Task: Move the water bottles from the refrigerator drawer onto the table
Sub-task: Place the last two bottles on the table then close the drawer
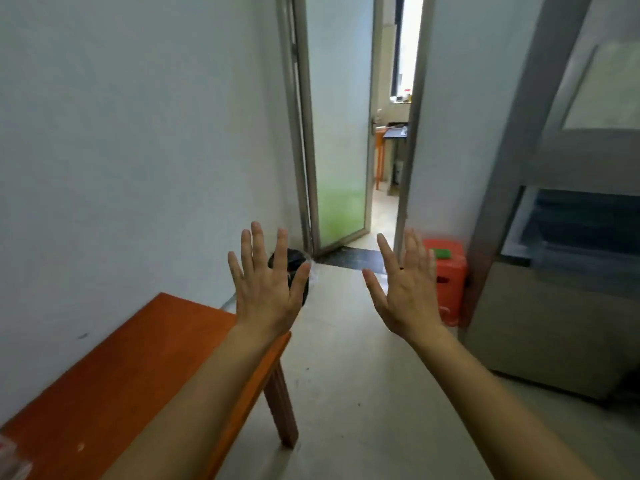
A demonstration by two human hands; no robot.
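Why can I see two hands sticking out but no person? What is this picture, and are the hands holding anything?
The camera sits on the person's head and looks forward and down, so you see what they see: only their own arms and hands. The left hand and the right hand are both held up in the air with the fingers spread wide. They hold nothing.

Down on the left is an orange table. Something clear and blurry peeks in at its near corner, too blurred to name. On the right stands the refrigerator, with its drawer pulled open. I can't see any bottles inside from here. Between them there is an orange stool with a small green thing on top. Straight ahead is an open door to another room.
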